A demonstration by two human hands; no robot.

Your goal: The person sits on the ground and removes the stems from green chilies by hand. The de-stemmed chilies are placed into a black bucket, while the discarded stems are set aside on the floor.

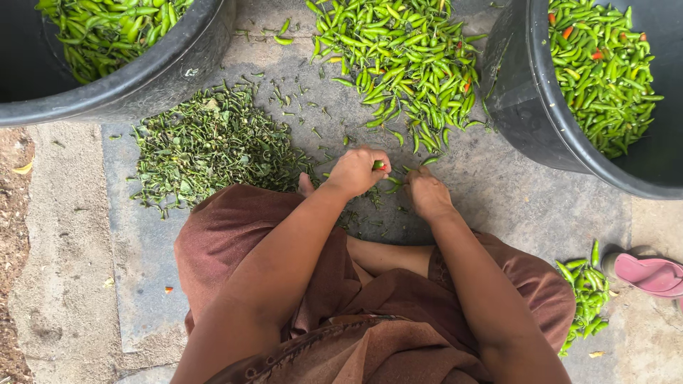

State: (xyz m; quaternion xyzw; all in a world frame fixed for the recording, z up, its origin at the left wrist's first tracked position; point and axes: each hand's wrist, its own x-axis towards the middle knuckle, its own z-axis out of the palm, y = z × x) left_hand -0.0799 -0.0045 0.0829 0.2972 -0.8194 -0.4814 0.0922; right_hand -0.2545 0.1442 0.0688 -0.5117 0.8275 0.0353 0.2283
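Note:
My left hand is closed around a small green chili, whose tip shows between the fingers. My right hand is curled just to its right, fingers low on the concrete among loose chilies; whether it holds one is hidden. A large pile of green chilies, with a few red ones, lies on the ground just beyond both hands. A heap of plucked green stems spreads to the left of my left hand.
A black tub at upper right holds green and some red chilies. Another black tub at upper left holds green chilies. A small chili pile and a pink sandal lie at right. My brown skirt covers my knees.

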